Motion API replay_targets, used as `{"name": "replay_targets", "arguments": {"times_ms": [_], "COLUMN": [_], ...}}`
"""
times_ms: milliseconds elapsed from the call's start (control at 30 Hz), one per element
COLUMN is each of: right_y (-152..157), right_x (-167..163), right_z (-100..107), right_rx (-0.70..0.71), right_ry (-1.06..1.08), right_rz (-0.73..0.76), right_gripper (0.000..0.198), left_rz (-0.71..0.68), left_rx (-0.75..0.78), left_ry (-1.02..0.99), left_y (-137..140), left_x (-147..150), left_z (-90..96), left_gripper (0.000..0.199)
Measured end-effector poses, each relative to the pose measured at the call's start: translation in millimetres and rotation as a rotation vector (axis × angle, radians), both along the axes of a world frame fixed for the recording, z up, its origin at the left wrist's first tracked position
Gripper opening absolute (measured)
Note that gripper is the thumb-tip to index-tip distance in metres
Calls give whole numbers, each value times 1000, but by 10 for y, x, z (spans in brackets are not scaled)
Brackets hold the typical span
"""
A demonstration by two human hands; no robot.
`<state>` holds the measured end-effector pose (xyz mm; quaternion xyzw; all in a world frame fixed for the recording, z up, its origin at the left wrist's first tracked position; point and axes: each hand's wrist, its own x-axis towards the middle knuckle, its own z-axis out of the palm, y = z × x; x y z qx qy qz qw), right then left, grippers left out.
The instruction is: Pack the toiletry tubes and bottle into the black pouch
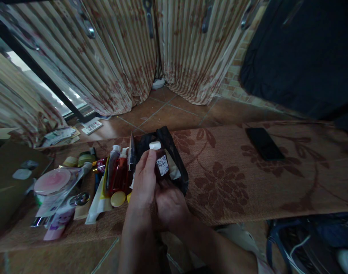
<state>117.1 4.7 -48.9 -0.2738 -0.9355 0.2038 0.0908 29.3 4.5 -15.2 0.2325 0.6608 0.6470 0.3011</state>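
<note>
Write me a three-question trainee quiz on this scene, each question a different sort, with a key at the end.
1. True or false: the dark phone lies on the floral mat, apart from both hands.
2. Which thing do the left hand and right hand hold together? A) a pink round tin B) a small dark bottle with a white cap C) a paper booklet
3. Fill in: the bottle is held over an open black ____.

Key:
1. True.
2. B, the small dark bottle.
3. Pouch: the black pouch on the mat, beside a row of tubes and bottles.
</note>
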Motion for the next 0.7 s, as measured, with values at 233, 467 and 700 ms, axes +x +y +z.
{"name": "replay_targets", "arguments": {"times_ms": [233,467,700], "right_y": [11,27,46], "right_x": [15,15,106], "right_z": [40,78,171], "right_rx": [-27,-57,-155], "right_ry": [-1,29,121], "right_rz": [51,25,-62], "right_gripper": [27,29,51], "left_rz": [0,-6,309], "left_rx": [-158,-113,237], "left_ry": [187,181,149], "left_y": [18,30,-22], "left_x": [-44,-22,-56], "left_z": [-68,-74,140], "left_gripper": [49,48,28]}}
